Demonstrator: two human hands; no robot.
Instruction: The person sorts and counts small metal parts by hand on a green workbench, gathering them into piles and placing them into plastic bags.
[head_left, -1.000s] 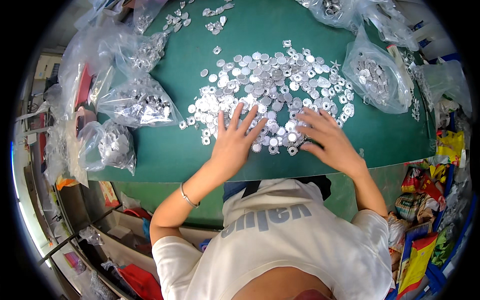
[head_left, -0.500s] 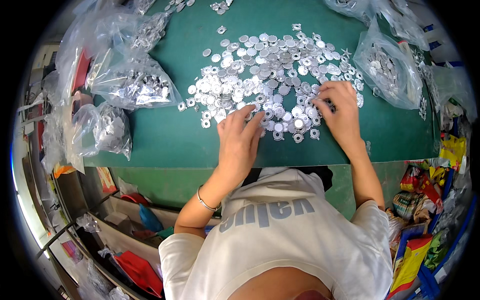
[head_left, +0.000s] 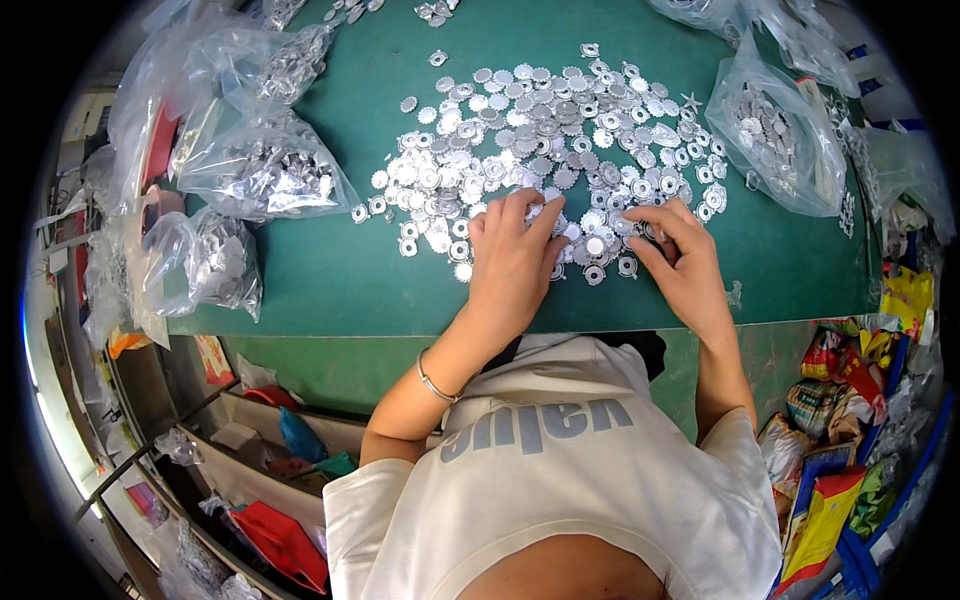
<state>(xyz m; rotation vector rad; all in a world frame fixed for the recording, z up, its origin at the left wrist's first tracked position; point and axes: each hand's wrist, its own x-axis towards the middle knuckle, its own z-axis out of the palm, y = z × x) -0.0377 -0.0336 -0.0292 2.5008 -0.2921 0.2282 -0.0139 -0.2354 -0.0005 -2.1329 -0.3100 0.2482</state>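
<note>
A wide spread of small silver metal discs [head_left: 545,110], some with toothed rims and some ring-shaped with tabs, covers the middle of the green table [head_left: 400,300]. On the near side of this pile rests my left hand [head_left: 512,262], fingers bent and apart, fingertips among the discs. It has a metal bangle [head_left: 432,378] at the wrist. My right hand [head_left: 690,268] is at the pile's near right edge, thumb and fingers curled together around a small silver metal piece [head_left: 643,229], partly hidden by the fingers.
Clear plastic bags of metal parts stand at the left [head_left: 265,175], near left [head_left: 222,258] and right [head_left: 770,135]. More loose parts [head_left: 435,12] lie at the far edge. Below the table are an open drawer [head_left: 290,480] and colourful packages [head_left: 825,500] at right.
My left hand has moved right and slightly farther onto the pile. My right hand has come nearer to me, and its thumb and fingers have closed on a small metal piece.
</note>
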